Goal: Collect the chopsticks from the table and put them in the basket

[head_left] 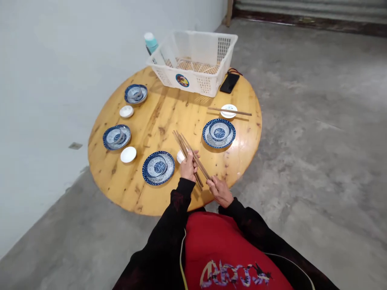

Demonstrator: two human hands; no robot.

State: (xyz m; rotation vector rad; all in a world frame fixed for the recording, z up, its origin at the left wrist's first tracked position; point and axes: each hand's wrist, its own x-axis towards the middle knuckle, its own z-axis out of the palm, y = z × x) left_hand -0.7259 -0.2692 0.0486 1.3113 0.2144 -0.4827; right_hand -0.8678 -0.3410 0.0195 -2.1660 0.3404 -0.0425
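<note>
- We find a round sticker [182,80] on the near wall of the white basket [165,75]; it bears a coloured picture inside a blue rim, too small for us to read.
- The red shirt [211,237] carries large patterned letters [236,276], so stylised that we cannot make out the word.
- We see the chopstick bundle [198,181] above the near edge of the round wooden surface [181,117], its long axis slanting from far left to near right.
- A second group, the brown chopsticks [202,167], lies almost parallel just right of it, the far tips close to the bundle's.
- The left hand [188,166] is curled around the bundle's middle; we cannot tell how many sticks it holds.
- The right hand [220,191] pinches the near ends of the brown chopsticks.
- Just left of the left hand we see a partly hidden white dish [180,156], then a blue-and-white plate [169,172] bearing a bowl [157,166].
- Farther right, a resting pair [244,113] lies across a small dish [229,107], pointing left to right.
</note>
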